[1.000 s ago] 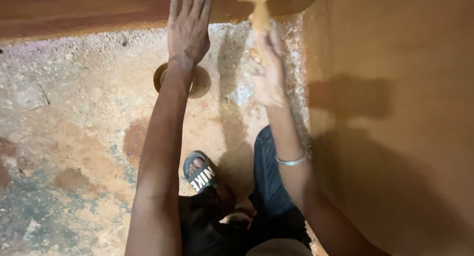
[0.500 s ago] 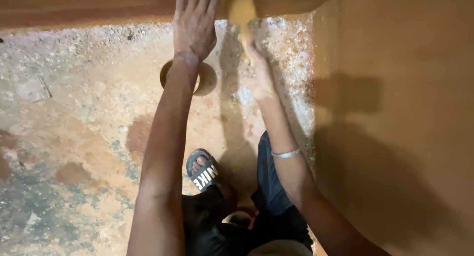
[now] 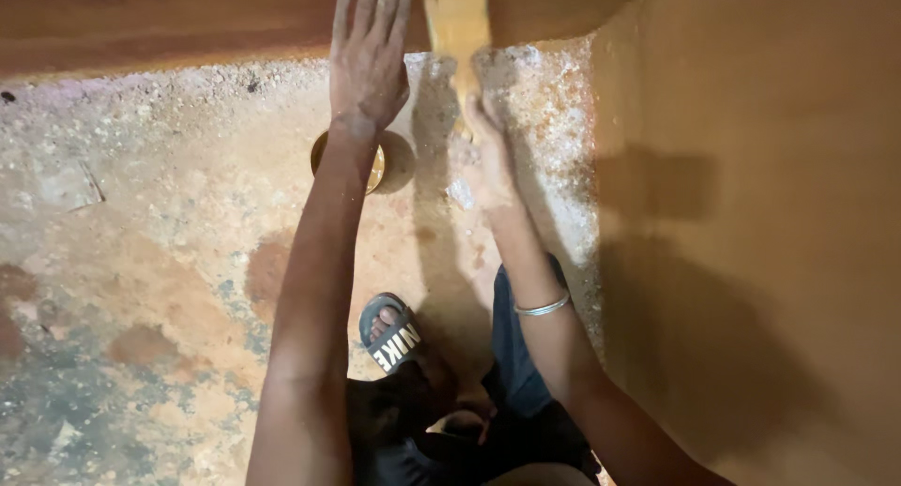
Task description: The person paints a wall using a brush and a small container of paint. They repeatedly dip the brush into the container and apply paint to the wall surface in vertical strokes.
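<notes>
Two bare hands reach forward: the left hand [image 3: 369, 59], fingers spread flat, just above one round tin [image 3: 348, 160] on the floor, and the right hand [image 3: 488, 153], to the right of the tin, closed on one wooden-handled brush [image 3: 457, 36]. One silver bangle [image 3: 542, 307] sits lower right of the tin. One dark slide sandal [image 3: 391, 331] lies below it.
</notes>
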